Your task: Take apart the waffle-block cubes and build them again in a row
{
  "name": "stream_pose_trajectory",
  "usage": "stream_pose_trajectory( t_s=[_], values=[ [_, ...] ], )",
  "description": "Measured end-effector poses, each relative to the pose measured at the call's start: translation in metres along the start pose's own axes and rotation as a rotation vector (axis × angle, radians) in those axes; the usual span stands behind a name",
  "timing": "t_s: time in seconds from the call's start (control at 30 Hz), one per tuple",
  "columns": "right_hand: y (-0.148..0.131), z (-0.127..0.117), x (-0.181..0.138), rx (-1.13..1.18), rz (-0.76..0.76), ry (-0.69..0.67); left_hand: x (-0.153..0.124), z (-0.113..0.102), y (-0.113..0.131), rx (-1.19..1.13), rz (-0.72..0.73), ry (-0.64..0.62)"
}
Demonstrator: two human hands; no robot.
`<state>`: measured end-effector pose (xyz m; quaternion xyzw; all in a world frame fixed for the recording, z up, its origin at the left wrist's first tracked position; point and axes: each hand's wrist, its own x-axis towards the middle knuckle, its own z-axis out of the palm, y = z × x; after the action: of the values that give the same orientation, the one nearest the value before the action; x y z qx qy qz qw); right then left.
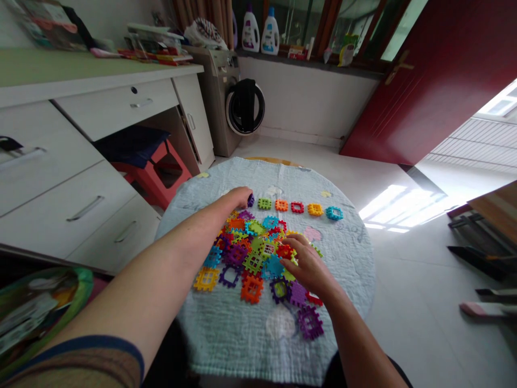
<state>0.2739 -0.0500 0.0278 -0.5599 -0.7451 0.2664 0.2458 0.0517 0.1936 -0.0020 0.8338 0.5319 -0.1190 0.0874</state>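
Interlocking plastic building tiles in many colours lie on a round cloth-covered table (226, 334). My left hand (239, 198) reaches to the far left end of a row, its fingers closed on a purple tile (251, 200). Rightward along that row come a green tile (264, 203), an orange tile (281, 205), a red tile (297, 207), a yellow tile (315, 209) and a blue tile (334, 213). Over the right side of the heaped tiles (253, 262), my right hand (304, 261) has its fingers apart near a red tile (285, 251). A purple tile (310, 322) lies nearest me.
Left of the table stand white drawers (100, 215) and a red stool (161, 175). A washing machine (220, 91) with its door open is behind. A red door (407, 81) stands at the right. A green-rimmed basket (83, 291) sits low at the left.
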Motion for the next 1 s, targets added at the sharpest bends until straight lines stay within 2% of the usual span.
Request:
stream_pose_trajectory(
  t_s=[0.43, 0.6, 0.73, 0.87, 1.0],
  values=[
    [-0.001, 0.000, 0.002, -0.018, 0.017, -0.043, 0.004, 0.003, -0.004, 0.010, -0.011, -0.048],
    [0.005, -0.001, 0.002, -0.018, 0.013, -0.037, -0.007, 0.002, -0.010, -0.070, -0.005, 0.060],
    [0.006, 0.000, 0.004, -0.073, 0.050, -0.080, -0.045, -0.006, -0.010, -0.106, 0.043, 0.198],
    [0.003, 0.002, 0.004, -0.147, 0.068, -0.127, -0.108, -0.013, -0.001, -0.157, 0.051, 0.308],
    [0.000, 0.003, 0.003, -0.188, 0.067, -0.153, -0.177, -0.007, 0.019, -0.238, 0.056, 0.298]
  ],
)
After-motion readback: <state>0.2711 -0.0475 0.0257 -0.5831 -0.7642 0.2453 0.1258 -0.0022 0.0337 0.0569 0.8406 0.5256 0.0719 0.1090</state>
